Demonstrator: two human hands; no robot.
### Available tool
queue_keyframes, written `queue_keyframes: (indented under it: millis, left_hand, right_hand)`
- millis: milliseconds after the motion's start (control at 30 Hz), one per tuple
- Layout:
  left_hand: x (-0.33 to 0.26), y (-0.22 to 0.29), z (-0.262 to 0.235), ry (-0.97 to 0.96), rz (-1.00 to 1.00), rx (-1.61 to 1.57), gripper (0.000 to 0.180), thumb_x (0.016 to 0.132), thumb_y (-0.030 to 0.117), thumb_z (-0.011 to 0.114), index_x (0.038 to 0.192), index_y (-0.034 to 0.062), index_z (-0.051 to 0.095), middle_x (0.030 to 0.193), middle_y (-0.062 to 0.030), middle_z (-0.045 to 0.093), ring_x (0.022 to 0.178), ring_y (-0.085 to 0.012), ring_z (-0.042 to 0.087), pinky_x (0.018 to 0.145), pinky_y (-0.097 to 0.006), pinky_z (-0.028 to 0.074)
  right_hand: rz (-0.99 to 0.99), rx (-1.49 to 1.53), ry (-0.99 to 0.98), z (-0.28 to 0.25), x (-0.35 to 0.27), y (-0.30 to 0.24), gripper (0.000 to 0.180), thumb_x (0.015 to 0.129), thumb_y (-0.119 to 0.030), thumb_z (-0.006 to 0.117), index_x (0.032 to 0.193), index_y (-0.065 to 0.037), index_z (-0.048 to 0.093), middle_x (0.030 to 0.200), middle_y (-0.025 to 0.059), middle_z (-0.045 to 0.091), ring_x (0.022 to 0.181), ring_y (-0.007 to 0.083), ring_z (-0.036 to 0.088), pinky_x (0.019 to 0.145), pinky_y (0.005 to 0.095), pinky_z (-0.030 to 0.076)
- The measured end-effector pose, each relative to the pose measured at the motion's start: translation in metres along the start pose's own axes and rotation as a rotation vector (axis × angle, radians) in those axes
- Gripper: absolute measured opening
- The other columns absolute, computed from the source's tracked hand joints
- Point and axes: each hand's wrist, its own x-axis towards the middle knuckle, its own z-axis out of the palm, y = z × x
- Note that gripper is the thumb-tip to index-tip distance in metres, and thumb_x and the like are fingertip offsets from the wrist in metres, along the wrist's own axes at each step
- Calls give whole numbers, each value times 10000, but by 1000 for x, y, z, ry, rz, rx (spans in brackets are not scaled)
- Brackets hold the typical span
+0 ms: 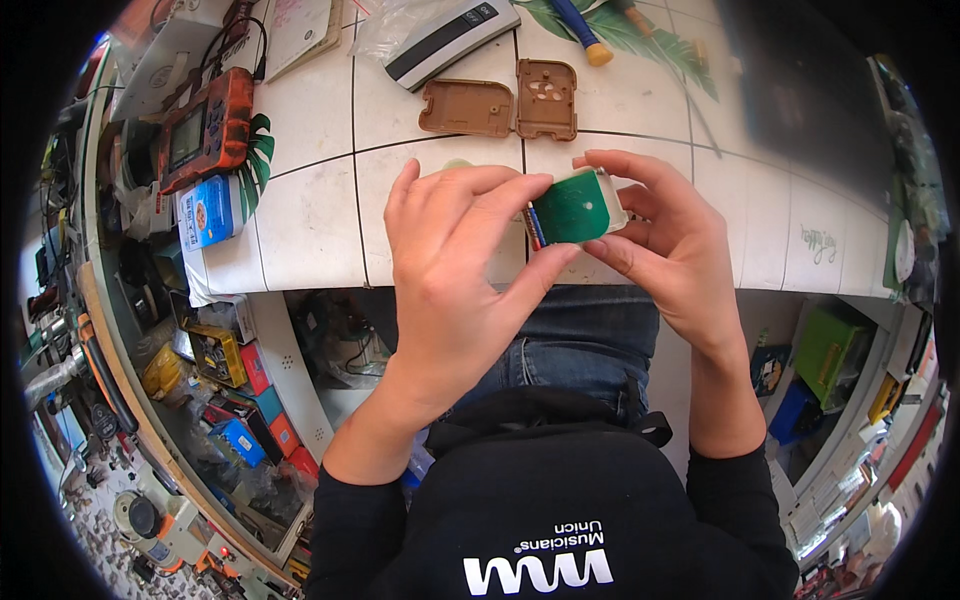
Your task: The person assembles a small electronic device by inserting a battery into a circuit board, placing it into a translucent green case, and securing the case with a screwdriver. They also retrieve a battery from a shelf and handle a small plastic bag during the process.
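My left hand (445, 240) and my right hand (670, 230) together hold a small green circuit board (575, 207) above the table's front edge. My left thumb and fingertips grip its left end, where a small battery (535, 226) with blue and red on it sits along the edge. The right hand pinches the other end, next to a whitish piece (612, 200) behind the board. Just beyond my hands lie two brown plastic case halves, a plain one (466, 107) and one with several holes (547, 98), their insides facing up.
A white-and-black box (450, 42) lies at the back, with a blue-and-yellow screwdriver (582, 30) to its right. At the left stand an orange-and-black handheld device (205, 130) and a blue box (208, 212). A dark mat (810, 80) covers the back right. Crowded shelves flank the table.
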Motion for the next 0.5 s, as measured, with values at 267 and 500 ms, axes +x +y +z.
queue_keyframes:
  millis: [267,500]
  left_hand:
    - [-29,-23,-31,265,-418,-748,439,761,100,726,1131,-72,563,1144,-133,533,1028,-196,535,918,-320,423]
    - [-53,-29,-40,266,-668,-997,449,784,124,717,1148,-76,545,1108,-115,566,1010,-155,551,918,-302,438]
  right_hand:
    - [-26,-7,73,5,-2,1,467,748,71,646,1195,15,523,1159,87,556,925,115,548,804,264,525]
    - [-67,-377,195,7,-8,-3,498,668,42,719,1139,-11,567,1128,66,568,737,92,484,660,211,467]
